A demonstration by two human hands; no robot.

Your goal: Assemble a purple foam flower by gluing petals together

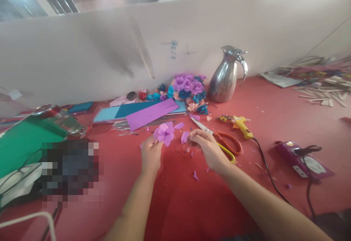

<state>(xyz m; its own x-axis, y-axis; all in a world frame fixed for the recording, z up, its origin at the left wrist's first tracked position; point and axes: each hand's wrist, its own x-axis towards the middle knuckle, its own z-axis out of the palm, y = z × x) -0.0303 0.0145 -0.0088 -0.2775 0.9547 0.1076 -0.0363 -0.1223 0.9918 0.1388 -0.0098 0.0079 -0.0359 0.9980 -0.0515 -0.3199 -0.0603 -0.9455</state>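
My left hand (151, 153) is closed around the base of a purple paper flower (165, 133), whose petals spread open at the top. To its right, my right hand (206, 144) pinches a small purple paper petal (184, 137) between thumb and fingers. Just beyond that hand lies a pair of scissors (228, 144) with orange and yellow handles, partly covered by the hand. A loose purple petal (179, 125) rests between the hands on the red table (181, 208). Purple scraps (195, 175) are scattered below them.
Purple and blue paper sheets (152, 114) lie behind the hands, over thin wires (123, 126). Paper flowers (188, 85) are piled by the wall, beside a metal jug (224, 76). At right are a yellow glue gun (241, 127), its cord, and a purple power strip (300, 160).
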